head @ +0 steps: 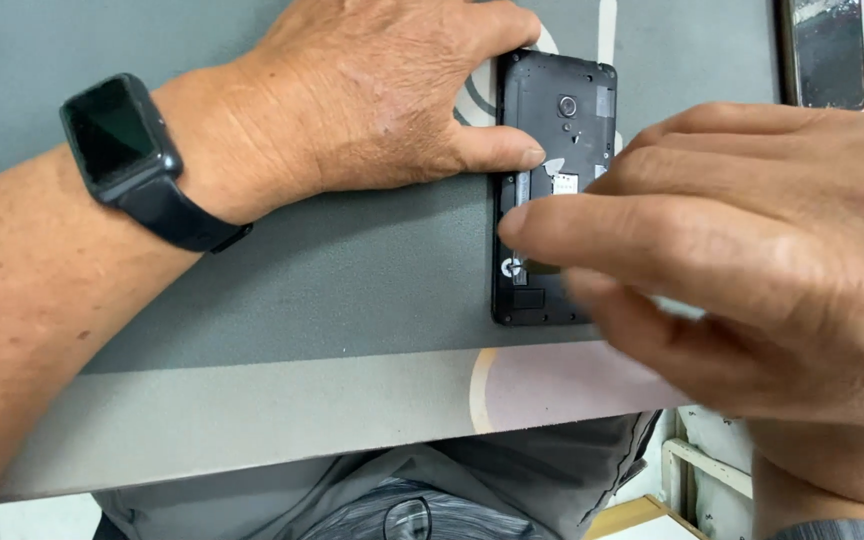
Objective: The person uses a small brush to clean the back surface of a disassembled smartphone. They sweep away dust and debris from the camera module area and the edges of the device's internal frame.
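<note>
Pinning the black phone [552,150], back cover off and insides up, at 1 o'clock on the grey mat [352,270]: left hand [372,95] lies flat, holding nothing, thumb pressed on the phone's left edge, probably so it can't slide. Right hand [752,260] comes in from 3 o'clock, fingers nearly straight, loosely together, over the lower body; grip underneath hidden. Smartwatch [117,135] sits at 10 o'clock, second dark device [827,50] at 2 o'clock.

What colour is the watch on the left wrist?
Black, band and screen alike: the watch shows best in the head view, on the wrist of the left hand.
</note>
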